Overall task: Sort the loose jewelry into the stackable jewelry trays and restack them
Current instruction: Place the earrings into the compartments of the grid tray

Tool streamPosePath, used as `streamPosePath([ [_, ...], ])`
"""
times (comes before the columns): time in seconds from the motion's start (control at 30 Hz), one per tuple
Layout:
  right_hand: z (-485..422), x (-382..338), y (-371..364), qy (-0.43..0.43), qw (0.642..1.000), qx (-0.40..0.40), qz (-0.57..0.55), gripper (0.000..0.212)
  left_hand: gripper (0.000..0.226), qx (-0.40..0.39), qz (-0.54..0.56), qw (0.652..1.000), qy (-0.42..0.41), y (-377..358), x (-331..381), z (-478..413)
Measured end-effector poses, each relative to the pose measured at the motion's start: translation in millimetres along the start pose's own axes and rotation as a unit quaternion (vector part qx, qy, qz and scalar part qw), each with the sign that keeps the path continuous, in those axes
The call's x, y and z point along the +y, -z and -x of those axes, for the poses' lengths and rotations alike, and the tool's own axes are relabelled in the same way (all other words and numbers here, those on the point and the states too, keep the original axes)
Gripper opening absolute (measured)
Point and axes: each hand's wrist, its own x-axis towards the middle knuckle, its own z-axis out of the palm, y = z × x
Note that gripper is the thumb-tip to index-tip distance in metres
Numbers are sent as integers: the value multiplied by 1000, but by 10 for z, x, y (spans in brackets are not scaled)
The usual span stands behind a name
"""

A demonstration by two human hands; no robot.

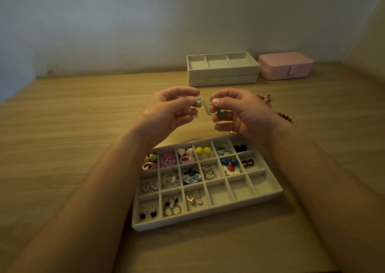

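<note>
Both hands are up over the table [62, 147], hovering just beyond the far edge of the grid tray [208, 211], and they're working close together. The left hand [166, 110] has thumb and forefinger pinched on a pale green bead earring [198, 101], with the other fingers curled in beneath. The right hand [243, 114] mirrors it: thumb and forefinger are nipped on a small metal hook, and a dark green earring [220, 112] dangles under the thumb. Between the two pinches hangs a pale green bar [206, 110]; we can't tell which piece it belongs to. A glint of gold shows by the left hand's lower fingers, too small for us to name.

Down in the grid tray we've got plenty sorted. There are yellow ball earrings [203, 150] and black studs [240, 148] in the far row, a pink flower piece [168, 160] further left, and gold hoops [172, 209] in the near row. The tray sits flat on the wood, turned slightly askew.

At the back, against the wall, we see the stacked trays [223, 72], one on another, the top one split into three compartments. Just beside them on the right sits a closed pink box [285, 65]. Loose red beads [285, 116] lie on the table behind the right hand, partly hidden by it.
</note>
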Motion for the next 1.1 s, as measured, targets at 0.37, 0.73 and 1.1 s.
streamPosePath([
  [0.37,12,-6,-25,-19,996,21,80,6,29,-10,-21,999,-23,1,1,32],
  [0.73,44,-50,-31,-26,988,4,151,4,30,-23,-3,999,-35,-14,-15,27],
  [1.1,-10,6,20,-19,963,91,252,7,15,91,-218,972,-10,21,-60,-8],
])
